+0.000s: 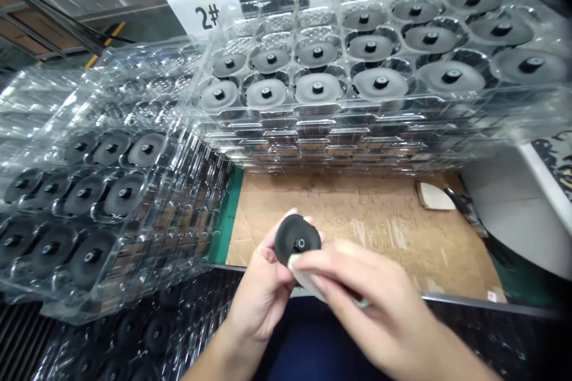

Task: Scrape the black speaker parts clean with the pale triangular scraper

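My left hand (261, 292) is closed round a small black disc (297, 240) with a metal hub in its middle, held up over the near edge of the brown work board (379, 223). My right hand (366, 303) is blurred by motion; its fingers press together on a pale, flat thing (308, 278) that lies against the lower edge of the disc. What that pale thing is I cannot make out.
A tall stack of clear blister trays (357, 71) full of grey discs stands behind the board, under a "2#" card (206, 9). More clear trays with black discs (89, 202) lie at the left. A white container (518, 208) stands at the right.
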Demonstrator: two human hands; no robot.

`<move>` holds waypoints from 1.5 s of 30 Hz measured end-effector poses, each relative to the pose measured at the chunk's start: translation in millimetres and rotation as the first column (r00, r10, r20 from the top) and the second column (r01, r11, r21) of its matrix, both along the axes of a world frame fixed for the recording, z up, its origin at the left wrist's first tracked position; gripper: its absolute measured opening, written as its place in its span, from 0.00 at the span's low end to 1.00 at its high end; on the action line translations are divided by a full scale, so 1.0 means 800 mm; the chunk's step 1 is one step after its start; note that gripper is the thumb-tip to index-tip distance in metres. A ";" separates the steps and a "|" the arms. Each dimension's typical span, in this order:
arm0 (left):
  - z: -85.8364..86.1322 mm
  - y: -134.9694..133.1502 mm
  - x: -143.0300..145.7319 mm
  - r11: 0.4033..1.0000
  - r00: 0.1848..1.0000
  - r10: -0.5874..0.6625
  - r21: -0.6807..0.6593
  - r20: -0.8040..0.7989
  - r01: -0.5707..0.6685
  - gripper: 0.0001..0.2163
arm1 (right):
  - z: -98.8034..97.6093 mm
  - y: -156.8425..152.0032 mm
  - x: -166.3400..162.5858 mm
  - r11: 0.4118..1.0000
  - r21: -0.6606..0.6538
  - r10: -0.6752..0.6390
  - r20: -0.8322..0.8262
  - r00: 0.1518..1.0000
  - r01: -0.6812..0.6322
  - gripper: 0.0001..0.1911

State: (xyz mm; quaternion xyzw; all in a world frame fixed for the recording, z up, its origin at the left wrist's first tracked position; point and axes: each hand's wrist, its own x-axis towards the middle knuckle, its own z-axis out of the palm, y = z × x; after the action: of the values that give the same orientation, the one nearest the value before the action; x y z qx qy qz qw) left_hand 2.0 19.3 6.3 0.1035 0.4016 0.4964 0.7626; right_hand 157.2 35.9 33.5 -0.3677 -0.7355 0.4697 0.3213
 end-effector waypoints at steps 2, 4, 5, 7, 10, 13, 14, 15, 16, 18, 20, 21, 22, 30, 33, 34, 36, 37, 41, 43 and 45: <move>0.001 0.002 -0.001 1.000 1.000 0.011 -0.011 -0.003 -0.012 0.27 | -0.004 -0.005 0.017 0.995 -0.098 -0.018 0.097 0.995 0.027 0.11; 0.003 0.003 0.002 1.000 1.000 0.026 -0.001 -0.001 -0.026 0.26 | -0.003 -0.008 0.029 0.974 -0.074 -0.202 0.158 0.966 0.216 0.10; 0.003 0.004 0.004 1.000 1.000 0.024 0.004 0.001 -0.024 0.27 | -0.001 -0.009 0.032 0.951 -0.036 -0.298 0.152 0.942 0.307 0.10; 0.005 0.003 0.009 1.000 1.000 0.004 0.013 0.014 -0.004 0.27 | 0.007 -0.009 0.029 0.943 0.048 -0.332 0.073 0.940 0.329 0.13; 0.005 0.001 0.011 0.999 0.999 -0.021 0.025 0.033 0.020 0.22 | 0.015 0.000 0.015 0.987 0.140 -0.075 -0.003 0.997 0.074 0.16; 0.002 -0.001 0.007 1.000 1.000 -0.012 0.017 0.019 0.012 0.20 | 0.013 0.011 0.004 0.989 0.091 0.108 0.093 0.990 -0.116 0.17; 0.001 0.000 0.005 1.000 1.000 -0.003 0.012 0.015 0.003 0.20 | 0.010 0.013 0.002 0.987 0.118 0.093 0.115 0.989 -0.106 0.16; 0.000 0.000 0.003 1.000 1.000 0.006 0.015 0.014 -0.006 0.21 | 0.007 0.015 0.001 0.982 0.178 0.049 0.114 0.992 -0.069 0.16; -0.001 0.001 0.001 1.000 1.000 0.015 0.019 0.016 -0.016 0.22 | 0.003 0.014 0.000 0.969 0.245 -0.013 0.090 0.996 -0.010 0.16; -0.002 0.002 -0.001 1.000 1.000 0.016 0.015 0.023 -0.016 0.23 | -0.003 0.010 0.004 0.968 0.249 -0.046 0.059 0.997 0.029 0.15; -0.002 0.002 -0.003 1.000 0.999 -0.002 -0.009 0.039 0.002 0.25 | -0.008 0.001 0.014 0.991 0.029 0.131 0.091 0.987 -0.134 0.15; -0.002 0.002 -0.004 1.000 0.999 -0.005 -0.021 0.050 0.006 0.26 | -0.011 -0.005 0.020 0.971 -0.103 0.224 0.103 0.969 -0.214 0.15; -0.002 0.002 -0.004 1.000 0.998 0.000 -0.030 0.058 0.001 0.25 | -0.014 -0.011 0.027 0.944 -0.208 0.282 0.106 0.954 -0.256 0.14; 0.002 0.002 0.011 0.998 0.996 -0.046 -0.035 0.082 0.049 0.25 | -0.005 -0.018 0.033 0.989 -0.065 -0.130 0.053 0.990 0.133 0.14; -0.001 0.000 0.010 0.999 0.998 -0.042 -0.032 0.055 0.043 0.21 | 0.004 -0.004 0.016 0.972 0.203 -0.120 0.001 0.993 0.118 0.17; -0.002 -0.001 0.008 0.999 0.999 -0.022 -0.041 0.034 0.024 0.22 | 0.004 -0.001 0.013 0.971 0.225 -0.086 -0.004 0.996 0.085 0.16; -0.004 -0.002 0.002 0.997 1.000 0.023 -0.067 0.012 -0.022 0.25 | -0.004 0.000 0.013 0.995 0.102 0.022 0.016 1.000 -0.024 0.13; -0.005 -0.003 0.000 0.996 0.999 0.045 -0.080 0.016 -0.043 0.26 | -0.013 -0.002 0.015 0.998 -0.015 0.067 0.034 0.997 -0.067 0.12; -0.007 -0.004 -0.005 0.993 0.995 0.077 -0.093 0.067 -0.070 0.28 | -0.081 -0.021 0.031 0.958 -0.230 -0.136 0.166 0.977 0.172 0.09; -0.007 -0.003 -0.002 0.994 0.994 0.063 -0.090 0.089 -0.055 0.28 | -0.115 -0.026 0.037 0.916 -0.210 -0.294 0.228 0.928 0.342 0.10; -0.005 -0.002 0.002 0.995 0.994 0.044 -0.090 0.100 -0.035 0.28 | -0.128 -0.024 0.040 0.894 -0.205 -0.348 0.242 0.906 0.399 0.10</move>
State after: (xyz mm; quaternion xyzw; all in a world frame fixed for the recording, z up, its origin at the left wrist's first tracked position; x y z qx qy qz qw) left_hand 3.8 17.3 2.1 0.0364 0.3859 0.4976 0.7760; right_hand 188.9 16.3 -68.8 -0.5853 -0.6141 0.4484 0.2816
